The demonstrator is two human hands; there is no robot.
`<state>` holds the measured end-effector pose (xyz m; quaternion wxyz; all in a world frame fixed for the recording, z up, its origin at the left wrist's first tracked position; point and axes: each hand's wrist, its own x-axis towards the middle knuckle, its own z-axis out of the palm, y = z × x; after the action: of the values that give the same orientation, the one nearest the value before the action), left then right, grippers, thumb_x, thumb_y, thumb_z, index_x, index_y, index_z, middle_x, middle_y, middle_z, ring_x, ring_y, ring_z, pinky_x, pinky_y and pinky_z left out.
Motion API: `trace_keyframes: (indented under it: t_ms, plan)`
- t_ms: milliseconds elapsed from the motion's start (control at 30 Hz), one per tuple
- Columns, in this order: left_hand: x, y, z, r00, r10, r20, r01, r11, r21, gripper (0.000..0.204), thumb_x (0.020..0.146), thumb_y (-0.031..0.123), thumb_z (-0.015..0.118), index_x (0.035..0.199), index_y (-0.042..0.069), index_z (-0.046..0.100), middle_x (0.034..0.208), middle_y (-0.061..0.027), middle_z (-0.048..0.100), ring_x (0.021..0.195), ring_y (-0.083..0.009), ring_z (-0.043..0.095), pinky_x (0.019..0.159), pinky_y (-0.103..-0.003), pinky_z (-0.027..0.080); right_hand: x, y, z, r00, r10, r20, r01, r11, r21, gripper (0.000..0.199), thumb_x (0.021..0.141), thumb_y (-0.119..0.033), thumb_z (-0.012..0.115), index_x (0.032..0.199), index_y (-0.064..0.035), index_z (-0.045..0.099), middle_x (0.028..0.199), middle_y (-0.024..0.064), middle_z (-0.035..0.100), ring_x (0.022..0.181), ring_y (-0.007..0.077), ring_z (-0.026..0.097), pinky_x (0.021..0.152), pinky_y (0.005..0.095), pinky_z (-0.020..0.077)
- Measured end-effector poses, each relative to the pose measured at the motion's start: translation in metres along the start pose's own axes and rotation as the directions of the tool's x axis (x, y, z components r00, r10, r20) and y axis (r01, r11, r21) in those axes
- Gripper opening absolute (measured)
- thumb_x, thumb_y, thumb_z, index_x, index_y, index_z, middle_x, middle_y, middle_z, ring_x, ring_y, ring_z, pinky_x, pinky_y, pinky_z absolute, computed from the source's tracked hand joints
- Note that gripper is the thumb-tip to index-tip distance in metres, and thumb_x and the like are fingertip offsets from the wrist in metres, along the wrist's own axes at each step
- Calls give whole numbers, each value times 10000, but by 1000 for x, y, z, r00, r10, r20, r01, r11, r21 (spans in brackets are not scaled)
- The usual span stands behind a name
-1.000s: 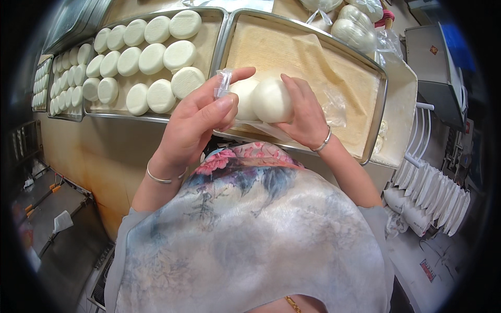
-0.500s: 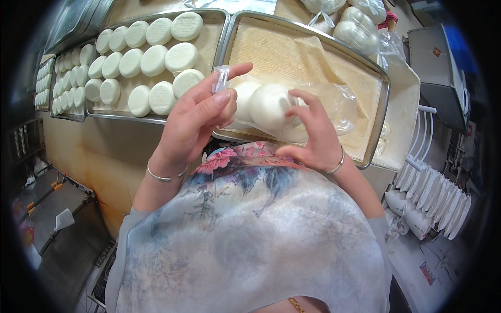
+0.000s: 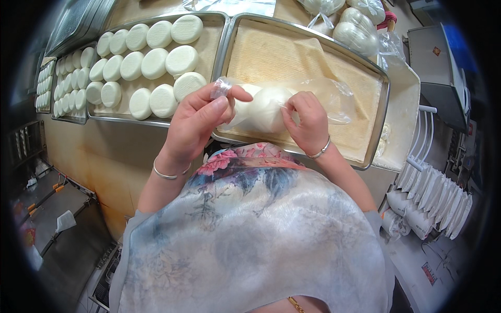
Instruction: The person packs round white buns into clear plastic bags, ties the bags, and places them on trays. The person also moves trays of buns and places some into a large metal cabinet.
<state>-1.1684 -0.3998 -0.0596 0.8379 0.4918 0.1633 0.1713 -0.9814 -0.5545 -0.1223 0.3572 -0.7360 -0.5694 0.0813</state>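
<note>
A clear plastic bag with white round buns inside lies on the near part of the right-hand tray. My right hand pinches the bag's film at the right side of the buns, thumb against curled fingers. To their left, my left hand is closed, its thumb close to the index finger. A crumpled strip of clear plastic goes around that index finger. What its palm holds, if anything, is hidden.
Flat white dough rounds sit in rows on the left tray, with further filled trays beyond. More bagged buns stand at the back right. A white rack and a grey machine are on the right.
My right hand has closed from spread fingers into a pinch on the bag's film. My left hand has lowered slightly and its index finger has bent down.
</note>
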Motion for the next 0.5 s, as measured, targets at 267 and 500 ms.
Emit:
trace_keyframes:
  t_ms: [267,500]
  plan:
    - [-9,-9,-17,970,-37,240,17,996,85,180,895,131,584,882,-32,658,831,-24,623,725,-55,482,658,-224,389,8,-7,7,991,132,-10,-132,989,-60,206,753,-32,672,935,-50,576,763,80,578,713,265,580,620,351,477]
    - [-3,-18,-13,982,77,174,-71,997,-41,285,887,110,585,1140,-22,591,960,-44,626,754,-67,484,702,-211,416,14,-1,20,990,-28,-142,-12,962,-274,136,704,-43,642,752,-72,518,738,86,509,745,275,535,655,378,453]
